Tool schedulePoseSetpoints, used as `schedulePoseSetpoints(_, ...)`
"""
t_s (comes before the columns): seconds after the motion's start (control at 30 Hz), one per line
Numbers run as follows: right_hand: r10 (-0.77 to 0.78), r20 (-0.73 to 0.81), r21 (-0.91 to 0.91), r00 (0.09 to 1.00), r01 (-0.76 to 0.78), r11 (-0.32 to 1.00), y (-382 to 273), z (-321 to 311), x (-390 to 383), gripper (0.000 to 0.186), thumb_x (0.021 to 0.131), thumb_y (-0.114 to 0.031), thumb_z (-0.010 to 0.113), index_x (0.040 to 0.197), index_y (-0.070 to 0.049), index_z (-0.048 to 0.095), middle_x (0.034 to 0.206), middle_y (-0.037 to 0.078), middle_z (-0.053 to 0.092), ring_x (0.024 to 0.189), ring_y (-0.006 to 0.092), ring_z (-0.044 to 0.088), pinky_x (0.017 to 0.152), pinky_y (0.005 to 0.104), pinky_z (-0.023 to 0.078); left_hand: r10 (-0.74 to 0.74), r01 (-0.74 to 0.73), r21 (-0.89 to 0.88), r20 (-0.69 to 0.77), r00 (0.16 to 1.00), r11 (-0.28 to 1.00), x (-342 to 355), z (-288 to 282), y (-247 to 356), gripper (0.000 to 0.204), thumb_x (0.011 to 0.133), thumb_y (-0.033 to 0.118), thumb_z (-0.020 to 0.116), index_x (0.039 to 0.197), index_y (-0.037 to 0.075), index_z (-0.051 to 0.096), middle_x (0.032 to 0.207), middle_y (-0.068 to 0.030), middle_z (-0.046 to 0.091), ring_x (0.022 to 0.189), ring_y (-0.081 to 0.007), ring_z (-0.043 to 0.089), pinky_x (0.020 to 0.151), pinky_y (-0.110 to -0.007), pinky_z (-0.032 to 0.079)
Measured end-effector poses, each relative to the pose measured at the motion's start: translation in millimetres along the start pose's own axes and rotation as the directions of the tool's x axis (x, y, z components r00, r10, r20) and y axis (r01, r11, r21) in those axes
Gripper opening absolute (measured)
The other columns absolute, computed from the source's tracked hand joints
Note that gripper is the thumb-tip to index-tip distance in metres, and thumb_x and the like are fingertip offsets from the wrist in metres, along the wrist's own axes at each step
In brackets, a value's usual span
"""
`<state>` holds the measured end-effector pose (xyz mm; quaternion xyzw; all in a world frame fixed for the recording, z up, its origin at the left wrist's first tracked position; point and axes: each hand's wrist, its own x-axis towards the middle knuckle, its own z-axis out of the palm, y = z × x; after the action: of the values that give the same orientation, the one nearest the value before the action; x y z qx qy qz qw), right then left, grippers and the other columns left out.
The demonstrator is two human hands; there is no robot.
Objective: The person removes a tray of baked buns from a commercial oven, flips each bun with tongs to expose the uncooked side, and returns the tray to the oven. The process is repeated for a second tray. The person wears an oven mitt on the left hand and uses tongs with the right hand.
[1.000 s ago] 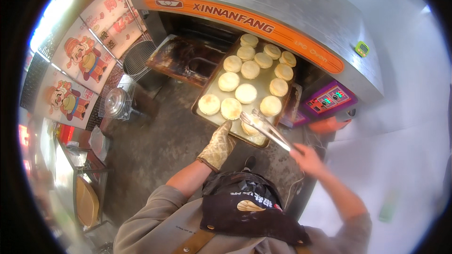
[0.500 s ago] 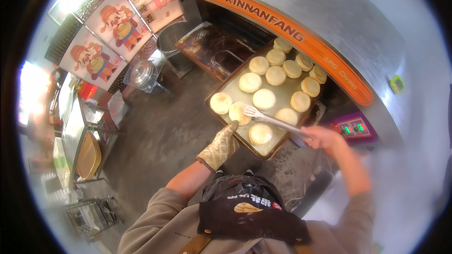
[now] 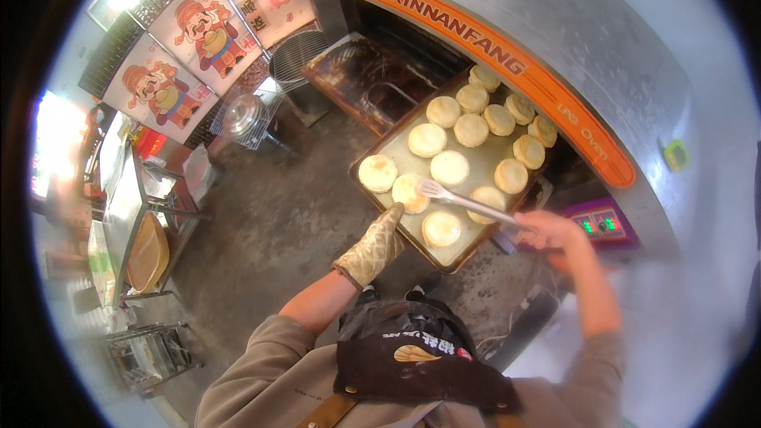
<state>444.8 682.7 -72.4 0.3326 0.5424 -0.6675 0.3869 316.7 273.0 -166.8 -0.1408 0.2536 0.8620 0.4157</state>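
A large baking tray [image 3: 482,165] of round, pale golden flatbreads sticks out of an oven opening. My left hand [image 3: 371,247], in a quilted oven mitt, grips the tray's near left edge. In my right hand [image 3: 548,234] are long metal tongs [image 3: 479,208], held by the handle end above the tray's near right corner. Their slotted tip rests against or just over a flatbread [image 3: 409,195] near the mitt; contact is hard to tell. Another flatbread [image 3: 441,228] lies at the near corner, and one [image 3: 486,204] is partly covered by the tongs.
The oven front [image 3: 476,40] with its orange strip rises beyond the tray. A dark, stained tray [image 3: 357,71] juts out at its left. A purple control panel [image 3: 606,223] is at the right. Farther left stand a wire rack with a metal pot [image 3: 242,115] and a worktable [image 3: 119,222].
The view has shifted slightly. Both hands keep nearly the same places on the tray and tongs, and the tongs' tip stays by the same flatbread.
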Motion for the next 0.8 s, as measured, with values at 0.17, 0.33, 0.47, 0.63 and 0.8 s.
schedulePoseSetpoints(0.17,0.018,0.113,0.048,0.993,-0.024,0.999,2.6,-13.8,8.8,0.035,0.119,-0.045,0.067,0.125,-0.01,0.067,0.078,-0.004,0.051,0.061,0.0035,0.039,0.048,0.0197,0.026,0.019,-0.02,-0.038,-0.025,1.0,0.999,-0.1,0.0,0.5,0.057,0.12,0.018,0.061,0.169,-0.001,0.042,0.17,-0.021,0.053,0.155,-0.0369,0.057,0.133,-0.055,0.05)
schedulePoseSetpoints(0.33,-0.058,-0.094,-0.053,0.994,0.053,0.997,2.6,0.1,6.7,0.042,0.114,-0.045,0.075,0.133,-0.009,0.073,0.08,-0.005,0.054,0.066,0.0064,0.045,0.051,0.0243,0.028,0.025,-0.025,0.004,-0.031,0.999,1.0,-5.0,-0.5,3.4,0.053,0.119,0.016,0.062,0.166,-0.002,0.046,0.168,-0.0198,0.055,0.152,-0.0343,0.059,0.133,-0.05,0.049)
schedulePoseSetpoints(0.47,-0.089,-0.206,-0.241,0.975,0.037,0.97,2.6,14.2,-22.1,0.041,0.114,-0.043,0.073,0.136,-0.008,0.076,0.077,-0.005,0.053,0.063,0.0059,0.042,0.054,0.0253,0.033,0.037,-0.037,-0.001,0.012,0.999,0.999,-8.0,2.9,2.8,0.055,0.119,0.018,0.062,0.168,-0.002,0.044,0.169,-0.0189,0.055,0.154,-0.0336,0.057,0.134,-0.05,0.048)
schedulePoseSetpoints(0.63,-0.173,-0.292,-0.241,0.94,0.103,0.965,9.2,45.0,-29.4,0.041,0.116,-0.041,0.071,0.139,-0.008,0.077,0.079,-0.007,0.053,0.066,0.0051,0.045,0.055,0.0253,0.033,0.037,-0.037,-0.007,0.012,0.999,0.999,-6.0,7.8,2.8,0.057,0.12,0.021,0.061,0.17,0.0,0.042,0.173,-0.0173,0.052,0.158,-0.0324,0.054,0.136,-0.051,0.045)
schedulePoseSetpoints(0.8,-0.118,-0.166,-0.14,0.979,0.095,0.986,17.3,49.4,-13.0,0.039,0.118,-0.044,0.068,0.139,-0.011,0.071,0.078,-0.006,0.049,0.063,0.0049,0.041,0.053,0.0241,0.031,0.018,-0.018,0.0,0.01,1.0,1.0,-6.5,2.3,1.0,0.055,0.119,0.02,0.063,0.168,0.0,0.046,0.168,-0.0164,0.057,0.155,-0.0317,0.056,0.135,-0.05,0.046)
